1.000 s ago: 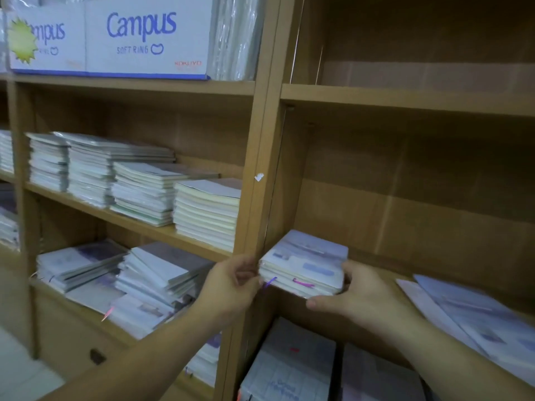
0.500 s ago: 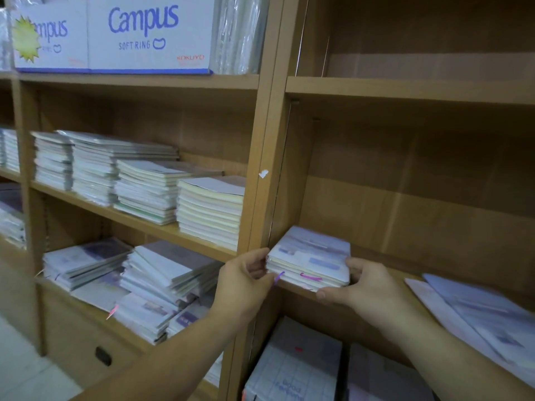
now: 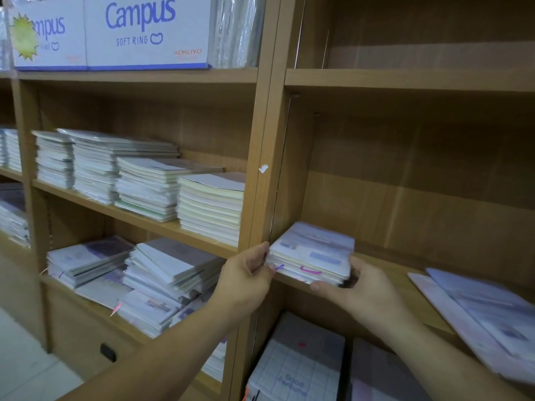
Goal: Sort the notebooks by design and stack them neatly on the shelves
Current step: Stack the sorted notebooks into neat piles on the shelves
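At the shelf edge, left hand and right hand grip notebook stack.

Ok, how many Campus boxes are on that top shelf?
2. One Campus box sits on the top-left shelf, next to clear-wrapped packs; the second box stands directly left of it, partly cut off by the frame edge. More could be out of view further left.

A small stack of pale notebooks, pink ribbons showing, is set at the shelf board's left end.
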